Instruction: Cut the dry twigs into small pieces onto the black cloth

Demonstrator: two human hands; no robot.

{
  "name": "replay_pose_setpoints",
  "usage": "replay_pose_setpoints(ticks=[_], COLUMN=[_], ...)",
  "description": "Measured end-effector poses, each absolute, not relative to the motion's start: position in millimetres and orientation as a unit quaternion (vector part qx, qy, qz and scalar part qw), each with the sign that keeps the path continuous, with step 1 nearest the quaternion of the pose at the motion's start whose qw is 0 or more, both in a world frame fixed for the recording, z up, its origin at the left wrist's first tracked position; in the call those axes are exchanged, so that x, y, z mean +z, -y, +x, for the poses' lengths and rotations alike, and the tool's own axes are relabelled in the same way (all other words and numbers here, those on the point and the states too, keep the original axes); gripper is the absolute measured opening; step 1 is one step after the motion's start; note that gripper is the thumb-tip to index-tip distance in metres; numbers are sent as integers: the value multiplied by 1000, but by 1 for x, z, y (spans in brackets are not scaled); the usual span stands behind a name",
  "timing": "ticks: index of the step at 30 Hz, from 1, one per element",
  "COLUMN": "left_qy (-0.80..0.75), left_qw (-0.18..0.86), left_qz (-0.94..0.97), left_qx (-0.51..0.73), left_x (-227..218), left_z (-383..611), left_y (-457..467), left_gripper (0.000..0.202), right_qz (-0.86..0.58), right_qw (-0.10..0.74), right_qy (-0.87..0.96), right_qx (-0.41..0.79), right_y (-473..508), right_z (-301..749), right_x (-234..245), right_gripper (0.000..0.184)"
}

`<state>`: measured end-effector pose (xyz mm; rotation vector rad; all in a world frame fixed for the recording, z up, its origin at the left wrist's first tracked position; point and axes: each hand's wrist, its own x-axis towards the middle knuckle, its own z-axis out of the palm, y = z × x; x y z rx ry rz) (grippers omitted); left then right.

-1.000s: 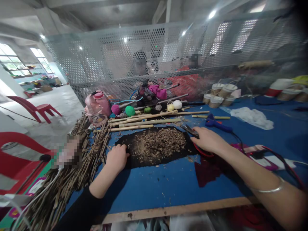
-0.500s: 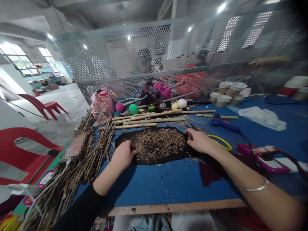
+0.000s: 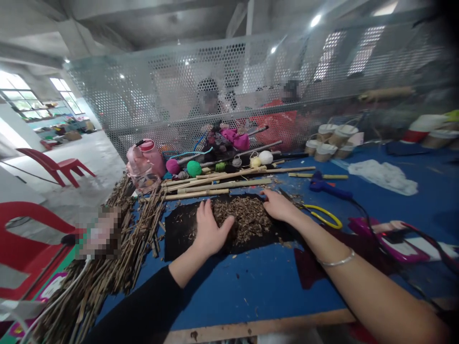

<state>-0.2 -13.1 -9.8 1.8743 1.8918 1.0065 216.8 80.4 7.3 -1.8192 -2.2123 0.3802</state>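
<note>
A heap of brown wood shavings [image 3: 247,217] lies on a piece of black cloth [image 3: 179,227] on the blue table. At the left side of the heap, my left hand [image 3: 211,231] rests with fingers and thumb spread, touching the shavings and holding nothing. My right hand [image 3: 281,206] is at the heap's right edge, its index finger stretched forward and the fingertips against the shavings. The undersides of its other fingers are hidden. A pair of scissors with yellow handles [image 3: 328,222] lies just right of this hand.
Thin dry sticks [image 3: 125,248] are piled along the left. Bamboo sticks [image 3: 222,184] and yarn balls [image 3: 194,168] lie behind the cloth, before a perforated metal screen [image 3: 172,95]. A blue glue gun [image 3: 330,187], a white plastic bag [image 3: 383,176] and a pink power strip [image 3: 383,239] are at the right.
My left hand has moved right from the cloth's left part onto the shavings, spreading its fingers. My right hand has moved slightly inward, and the heap is gathered more to the right.
</note>
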Motion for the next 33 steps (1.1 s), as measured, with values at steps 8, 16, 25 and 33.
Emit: replay_pose_setpoints(ticks=[8,16,25,33], left_qy=[-562,-554,-573,-590], left_qw=[93,28,62,146], left_qz=[772,801,797,707], left_qx=[281,226,181,362], left_x=[-11,-24,-7,4], left_z=[37,39,43,-3], left_y=[-20,-43,-39,-44], left_gripper=[82,22,28,47], right_qz=[-511,-491,-498,-524], right_qw=[176,217,259,308], right_qy=[825,820,798,759], right_qx=[163,196,220,233], right_y=[-65,-72,-69,-69], right_z=[191,193,197,213], right_x=[1,-5,-7,-9], right_gripper=[51,41,37,40])
